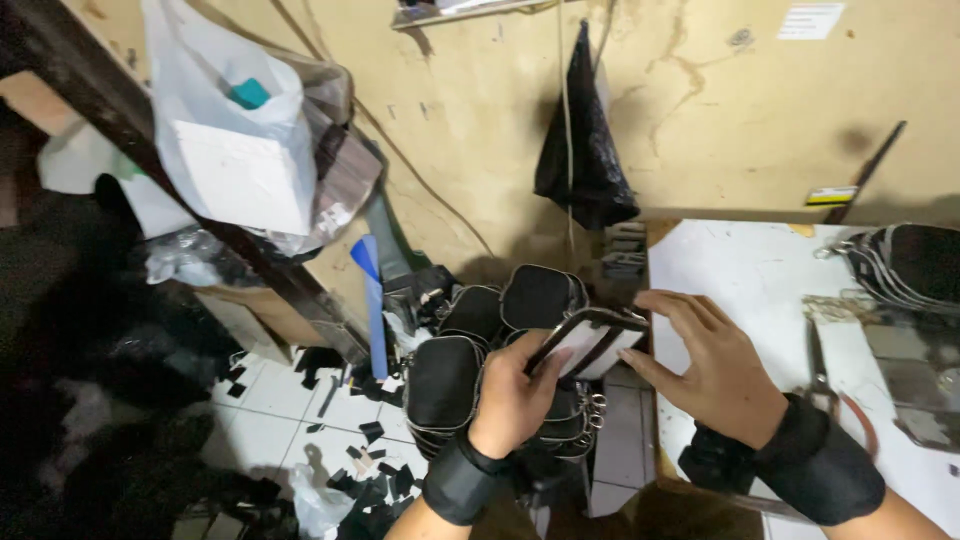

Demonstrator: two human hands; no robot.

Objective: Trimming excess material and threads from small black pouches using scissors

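1. My left hand (515, 395) pinches a flat black leather pouch with a pale lining and metal zip edge (588, 343), held above a stack of similar black zipped pouches (470, 375), beside the white worktable (740, 270).
2. My right hand (705, 365) is spread open, fingertips touching the pouch's end.
3. I judge it light, pliable and non-fragile; best gripped along the stiffer zip rim.

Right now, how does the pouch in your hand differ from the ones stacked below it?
The held pouch is open, showing a pale lining; the stacked pouches look shut and all black. The held pouch is tilted in the left hand, with the right hand beside it; the stacked pouches rest in a pile. Both are black, rounded and metal-trimmed.
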